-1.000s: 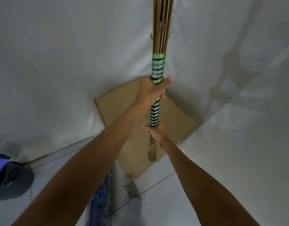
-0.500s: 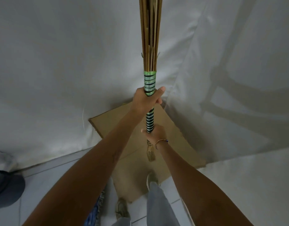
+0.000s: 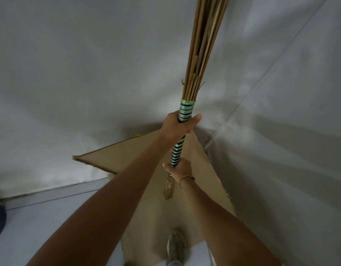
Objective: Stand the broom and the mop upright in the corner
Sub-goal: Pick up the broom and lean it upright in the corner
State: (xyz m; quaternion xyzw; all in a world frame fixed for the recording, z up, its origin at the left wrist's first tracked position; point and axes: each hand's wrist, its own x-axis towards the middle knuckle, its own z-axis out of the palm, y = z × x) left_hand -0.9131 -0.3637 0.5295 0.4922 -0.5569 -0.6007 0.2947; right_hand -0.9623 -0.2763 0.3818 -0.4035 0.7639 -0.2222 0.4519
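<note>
Both hands (left hand (image 3: 177,125) above right hand (image 3: 180,167)) grip the upright broom (image 3: 196,77).

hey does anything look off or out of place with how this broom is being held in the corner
Yes: the broom is upside down. Its stiff bristles point up out of frame, while the frayed butt end hangs above the cardboard on the floor. The left hand grips high on the green banded wrap, the right hand low. No mop is visible.

Indoor room corner, white cloth-draped walls (image 3: 89,83), pale tiled floor (image 3: 41,214), cardboard sheet (image 3: 127,156)
</note>
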